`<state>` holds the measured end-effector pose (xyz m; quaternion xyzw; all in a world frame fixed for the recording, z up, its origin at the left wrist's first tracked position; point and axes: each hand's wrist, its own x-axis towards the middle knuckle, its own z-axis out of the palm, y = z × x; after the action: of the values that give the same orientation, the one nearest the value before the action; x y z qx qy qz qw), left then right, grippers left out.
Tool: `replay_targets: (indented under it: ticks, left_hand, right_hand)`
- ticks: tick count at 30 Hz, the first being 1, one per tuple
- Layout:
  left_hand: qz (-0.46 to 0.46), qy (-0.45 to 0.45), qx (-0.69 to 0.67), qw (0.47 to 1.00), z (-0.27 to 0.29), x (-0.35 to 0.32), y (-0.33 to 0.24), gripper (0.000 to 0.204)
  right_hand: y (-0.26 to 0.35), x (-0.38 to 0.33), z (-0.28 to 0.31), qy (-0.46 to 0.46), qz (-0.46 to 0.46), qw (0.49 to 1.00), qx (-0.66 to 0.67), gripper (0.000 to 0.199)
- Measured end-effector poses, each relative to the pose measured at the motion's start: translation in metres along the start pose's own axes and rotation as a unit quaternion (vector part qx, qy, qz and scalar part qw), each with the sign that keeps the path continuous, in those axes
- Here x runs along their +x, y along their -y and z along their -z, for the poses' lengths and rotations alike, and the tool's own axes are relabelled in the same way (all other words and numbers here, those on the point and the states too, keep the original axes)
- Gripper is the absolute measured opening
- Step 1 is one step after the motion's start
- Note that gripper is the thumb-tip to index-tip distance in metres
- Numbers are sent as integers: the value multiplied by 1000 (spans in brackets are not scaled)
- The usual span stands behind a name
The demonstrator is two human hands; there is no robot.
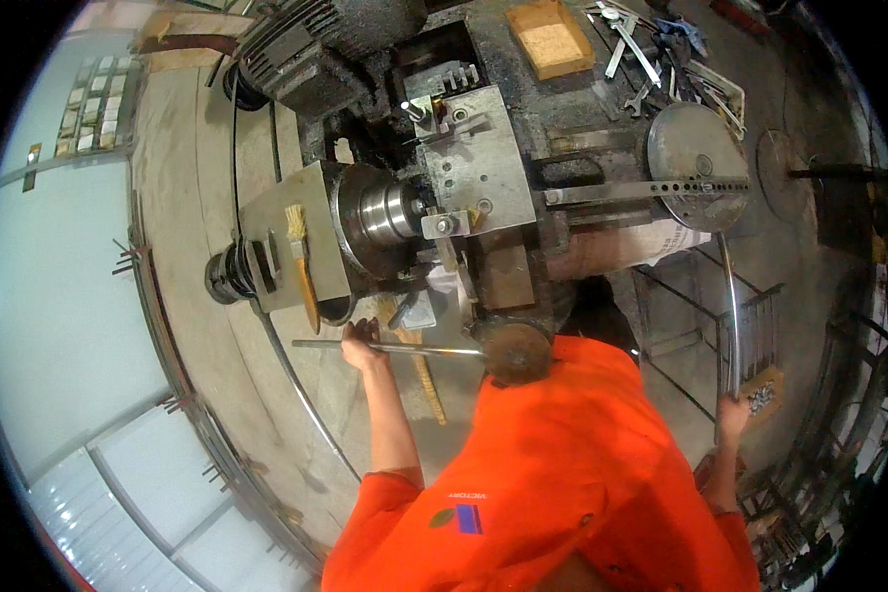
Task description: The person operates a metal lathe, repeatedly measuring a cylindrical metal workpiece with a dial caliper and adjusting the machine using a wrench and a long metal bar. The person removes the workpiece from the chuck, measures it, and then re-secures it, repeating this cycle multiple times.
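My left hand (361, 340) is closed around a thin steel rod (414, 348) that lies level in front of the lathe, running right toward a rusty round handwheel (518, 351). Just above the hand sits the lathe's chuck (385, 212) and the grey tool block (476, 163). My right hand (732, 412) is out to the right, gripping the lower end of a long thin metal bar (728, 306) that rises toward a round steel disc (696, 163). A small box of screws (763, 395) is beside that hand. My orange shirt hides the space between my arms.
A paintbrush (302, 261) leans on the lathe's grey housing. A wooden ruler (426, 380) lies below the rod. A wooden tray (550, 37) and several spanners (633, 49) rest on the bench behind. Wire racks (755, 331) stand at right, and a motor (286, 44) is at upper left.
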<state>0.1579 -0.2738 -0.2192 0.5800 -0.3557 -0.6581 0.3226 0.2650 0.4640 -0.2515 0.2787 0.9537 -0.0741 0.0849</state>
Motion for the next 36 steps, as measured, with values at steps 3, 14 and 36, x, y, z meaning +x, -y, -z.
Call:
replay_targets:
  ticks: [3,14,36]
  left_hand:
    - [-2,-10,4,1000,-2,-1,0,20]
    - [4,-3,19,1000,-4,-2,-1,19]
    - [10,2,1,1000,0,3,0,19]
  right_hand:
    - [17,-5,12,9,-12,1000,26,27]
    - [31,-14,12,65,-86,977,183,26]
    - [84,-34,26,20,-104,987,120,22]
